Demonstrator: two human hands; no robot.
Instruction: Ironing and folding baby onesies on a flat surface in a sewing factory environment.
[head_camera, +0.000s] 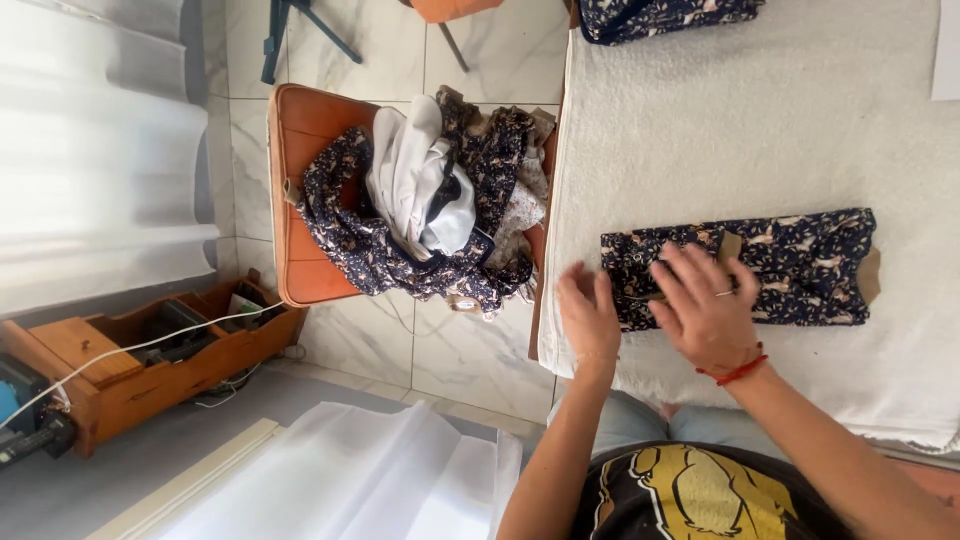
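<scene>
One dark floral garment (760, 265) already lies folded on the white towel-covered table (760, 120), both the left hand (588, 315) and right hand (705, 305) flat and open on its nine-o'clock end, while a heaped pile of clothes (430, 205) waits on the orange chair (300, 200) at nine o'clock.

- Folded garment (770, 265) at centre right: navy with a small cream-and-tan print.
- Worktop cover (760, 130): plain white, towel-like.
- Chair (300, 190) at upper left: orange, heaped with navy printed and white cloth.
- Wrist band (738, 371): red.
</scene>
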